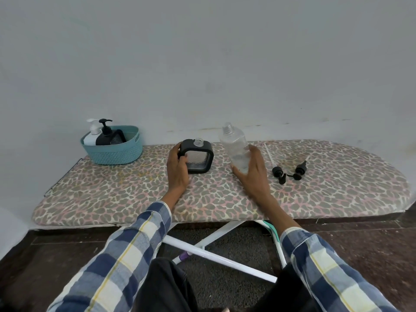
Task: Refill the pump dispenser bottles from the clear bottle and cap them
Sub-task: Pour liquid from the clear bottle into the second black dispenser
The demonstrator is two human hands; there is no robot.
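- Leopard-print ironing board (135, 199) stands on white crossed legs against a pale wall, over a dark floor.
- Nearest, two checked sleeves reach over its near edge.
- Left hand (177, 167) grips the left side of a square black dispenser bottle (199, 158), uncapped, standing mid-board.
- Right hand (252, 170) wraps around the lower part of the clear bottle (235, 145), uncapped, tilted slightly left, just right of the dispenser.
- Two black pump caps (289, 172) lie towards the right end.
- At the far left corner, a teal basket (114, 152) holds a white pump bottle (92, 134) and a black pump bottle (105, 134).
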